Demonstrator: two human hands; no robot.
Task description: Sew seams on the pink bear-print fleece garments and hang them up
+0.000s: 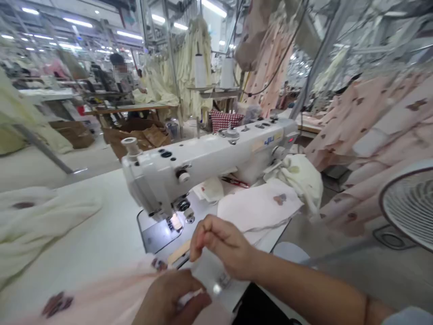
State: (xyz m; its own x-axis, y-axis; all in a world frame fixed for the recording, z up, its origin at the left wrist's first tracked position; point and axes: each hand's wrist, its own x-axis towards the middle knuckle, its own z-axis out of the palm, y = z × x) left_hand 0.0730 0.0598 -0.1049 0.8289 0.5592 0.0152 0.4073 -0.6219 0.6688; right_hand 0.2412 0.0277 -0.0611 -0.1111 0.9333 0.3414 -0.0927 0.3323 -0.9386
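My left hand (172, 295) is closed at the bottom of the view. A fold of pale pink fabric (111, 286) with dark bear-like prints is pinched between its thumb and fingers, and the cloth spreads left over the table. Just above and to the right, my right hand (225, 246) is curled with fingertips together; whatever it may hold is hidden. Both hands are in front of a white sewing machine (209, 153), whose lit needle area (172, 223) lies beyond them. A pale pink cut piece (257, 205) with one print rests right of the machine head.
Cream fabric (37, 225) lies on the table's left side. Red-handled thread snips (236, 182) are under the machine arm. A bundled cream cloth (301, 176) sits at the right end. A fan (412, 203) stands at far right, near hanging pink garments (379, 122). Another person (123, 79) is in the background.
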